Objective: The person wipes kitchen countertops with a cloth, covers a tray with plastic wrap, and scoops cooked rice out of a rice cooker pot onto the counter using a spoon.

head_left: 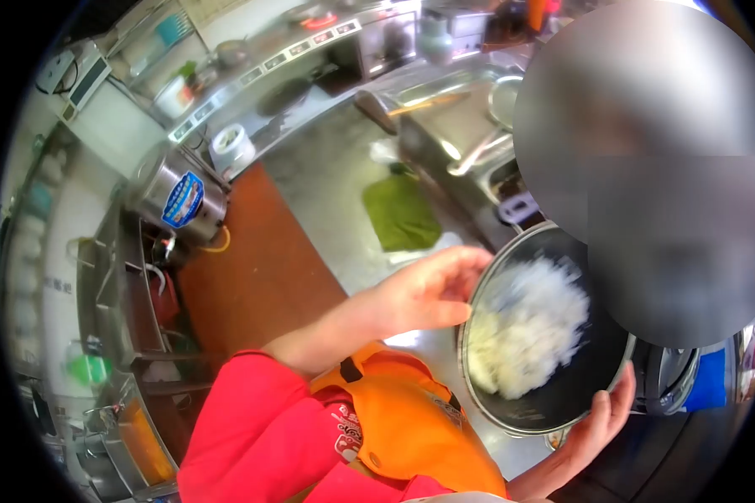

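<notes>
I hold a round rice cooker inner pot [591,352] with a dark inside and a metal rim. It is tilted so its mouth faces me. White cooked rice [533,327] lies clumped against one side of it. My left hand [432,289] grips the pot's left rim, thumb near the edge and fingers partly hidden behind. At the lower right my right hand [600,423] supports the rim from below, its fingertips curled up over the outer wall.
Beyond the pot stands a stainless counter [453,126] with a tray. A green cloth [401,212] lies left of it. A large steel cooker [180,197] with a blue label stands at the left, near a reddish-brown mat [252,268]. Blurred grey discs cover the right side.
</notes>
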`<state>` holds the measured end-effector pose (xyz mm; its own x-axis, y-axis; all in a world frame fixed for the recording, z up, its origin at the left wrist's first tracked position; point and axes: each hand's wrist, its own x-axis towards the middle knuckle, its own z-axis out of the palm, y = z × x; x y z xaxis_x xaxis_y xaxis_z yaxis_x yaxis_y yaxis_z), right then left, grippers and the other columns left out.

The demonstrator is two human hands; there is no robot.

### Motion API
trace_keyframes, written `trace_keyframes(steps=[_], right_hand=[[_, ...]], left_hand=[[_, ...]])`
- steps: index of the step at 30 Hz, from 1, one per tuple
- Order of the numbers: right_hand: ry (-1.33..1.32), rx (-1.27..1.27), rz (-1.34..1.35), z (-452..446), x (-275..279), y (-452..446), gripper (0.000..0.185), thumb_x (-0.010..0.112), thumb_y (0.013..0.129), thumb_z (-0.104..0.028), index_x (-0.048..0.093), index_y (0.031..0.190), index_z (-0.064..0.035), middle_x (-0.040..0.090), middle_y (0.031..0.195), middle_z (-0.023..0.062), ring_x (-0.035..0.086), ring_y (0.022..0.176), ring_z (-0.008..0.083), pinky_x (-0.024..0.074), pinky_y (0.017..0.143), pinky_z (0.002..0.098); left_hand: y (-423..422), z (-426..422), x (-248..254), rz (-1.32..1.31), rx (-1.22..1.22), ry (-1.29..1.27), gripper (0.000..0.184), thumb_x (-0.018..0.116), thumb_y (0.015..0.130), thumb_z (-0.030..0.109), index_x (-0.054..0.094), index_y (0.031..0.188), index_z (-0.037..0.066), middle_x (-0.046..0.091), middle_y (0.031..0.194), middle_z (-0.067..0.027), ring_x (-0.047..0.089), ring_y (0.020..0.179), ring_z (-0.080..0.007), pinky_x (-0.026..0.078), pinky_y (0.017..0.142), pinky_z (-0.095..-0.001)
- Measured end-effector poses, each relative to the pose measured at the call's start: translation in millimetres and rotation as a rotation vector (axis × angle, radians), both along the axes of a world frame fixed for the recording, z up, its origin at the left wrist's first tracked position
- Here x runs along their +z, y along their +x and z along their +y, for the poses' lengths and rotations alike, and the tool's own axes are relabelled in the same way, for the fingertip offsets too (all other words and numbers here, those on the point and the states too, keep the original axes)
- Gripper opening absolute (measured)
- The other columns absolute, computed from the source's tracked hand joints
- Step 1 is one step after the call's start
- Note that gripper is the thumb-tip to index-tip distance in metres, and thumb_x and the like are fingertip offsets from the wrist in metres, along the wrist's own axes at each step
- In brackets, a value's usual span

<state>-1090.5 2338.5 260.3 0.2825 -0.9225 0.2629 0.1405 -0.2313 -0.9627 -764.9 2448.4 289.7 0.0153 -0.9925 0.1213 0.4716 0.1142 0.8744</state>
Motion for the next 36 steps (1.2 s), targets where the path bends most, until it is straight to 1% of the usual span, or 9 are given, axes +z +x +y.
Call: trace_keyframes(steps=[7, 10, 14, 19, 22, 24, 28, 31, 36], right_hand=[[0.499, 0.079, 0.168, 68, -102, 223, 0.052, 0.054, 0.08, 0.002, 0.046, 0.132, 0.0033, 0.057, 0.121, 0.0119, 0.054, 0.11, 0.0191, 0.0433, 0.094, 0.0311], [0.382, 0.241, 0.231, 83, -98, 345, 0.061, 0.062, 0.08, -0.004, 0.043, 0.138, -0.0055, 0.051, 0.128, 0.0081, 0.053, 0.108, 0.0159, 0.0457, 0.089, 0.0281], [0.206, 0.32, 0.063, 81, -141, 503, 0.06, 0.06, 0.077, -0.003, 0.042, 0.135, -0.0072, 0.05, 0.09, 0.0003, 0.048, 0.074, 0.0094, 0.0439, 0.06, 0.0251], [0.252, 0.112, 0.126, 56, -202, 648, 0.054, 0.059, 0.074, -0.003, 0.046, 0.126, -0.0025, 0.052, 0.075, 0.0033, 0.051, 0.068, 0.0129, 0.044, 0.061, 0.0275], [0.368, 0.096, 0.089, 51, -226, 651, 0.053, 0.059, 0.077, -0.006, 0.045, 0.127, -0.002, 0.058, 0.078, 0.0042, 0.055, 0.069, 0.0129, 0.0457, 0.062, 0.0272], [0.444, 0.192, 0.033, 52, -218, 626, 0.05, 0.06, 0.08, -0.01, 0.045, 0.128, -0.0021, 0.061, 0.08, 0.0041, 0.056, 0.069, 0.0122, 0.0467, 0.062, 0.0274], [0.238, 0.374, 0.223, 68, -213, 511, 0.035, 0.058, 0.089, -0.017, 0.055, 0.123, -0.0094, 0.064, 0.094, 0.006, 0.061, 0.081, 0.013, 0.0511, 0.07, 0.0286], [0.442, 0.261, 0.493, 83, -212, 405, 0.034, 0.056, 0.092, -0.02, 0.058, 0.121, -0.0029, 0.065, 0.101, 0.0083, 0.059, 0.088, 0.0145, 0.051, 0.075, 0.0289], [0.549, -0.013, 0.427, 97, -236, 310, 0.03, 0.057, 0.093, -0.02, 0.06, 0.116, -0.0013, 0.065, 0.098, 0.0065, 0.059, 0.085, 0.0126, 0.05, 0.076, 0.0269]], left_hand=[[180, 120, -132, 0.065, 0.339, 0.279, 0.046, 0.062, 0.09, 0.014, 0.047, 0.132, 0.002, 0.056, 0.114, -0.0044, 0.052, 0.1, -0.0112, 0.043, 0.086, -0.0268], [287, 142, -133, 0.013, 0.534, 0.32, 0.048, 0.06, 0.09, 0.009, 0.045, 0.134, 0.001, 0.052, 0.126, -0.0071, 0.05, 0.112, -0.014, 0.041, 0.095, -0.0267], [439, 135, -138, -0.009, 0.63, 0.278, 0.042, 0.056, 0.094, 0.008, 0.046, 0.133, -0.002, 0.052, 0.131, -0.0112, 0.05, 0.118, -0.0162, 0.04, 0.101, -0.0301], [592, 91, -181, -0.187, 0.572, 0.332, 0.04, 0.058, 0.095, 0.018, 0.05, 0.129, -0.001, 0.058, 0.123, -0.0087, 0.054, 0.112, -0.0158, 0.043, 0.096, -0.0292], [635, 64, -255, -0.409, 0.66, 0.464, 0.045, 0.061, 0.093, 0.023, 0.05, 0.129, -0.002, 0.058, 0.12, -0.0076, 0.054, 0.111, -0.0174, 0.041, 0.095, -0.0296], [638, 70, -259, -0.22, 0.422, 0.488, 0.048, 0.062, 0.093, 0.026, 0.048, 0.132, 0.002, 0.052, 0.128, -0.0106, 0.047, 0.12, -0.0224, 0.036, 0.101, -0.035], [626, 118, -275, -0.005, 0.772, 0.501, 0.05, 0.062, 0.092, 0.033, 0.047, 0.136, 0.014, 0.043, 0.137, -0.0104, 0.039, 0.126, -0.0277, 0.034, 0.103, -0.0433], [541, 184, -271, 0.216, 0.749, 0.495, 0.03, 0.062, 0.092, 0.029, 0.058, 0.115, 0.01, 0.061, 0.099, -0.0023, 0.058, 0.089, -0.0143, 0.049, 0.082, -0.0336], [328, 209, -266, -0.082, 0.347, 0.747, 0.025, 0.058, 0.094, 0.017, 0.057, 0.115, 0.004, 0.06, 0.088, -0.0058, 0.057, 0.074, -0.0129, 0.049, 0.065, -0.0262]])
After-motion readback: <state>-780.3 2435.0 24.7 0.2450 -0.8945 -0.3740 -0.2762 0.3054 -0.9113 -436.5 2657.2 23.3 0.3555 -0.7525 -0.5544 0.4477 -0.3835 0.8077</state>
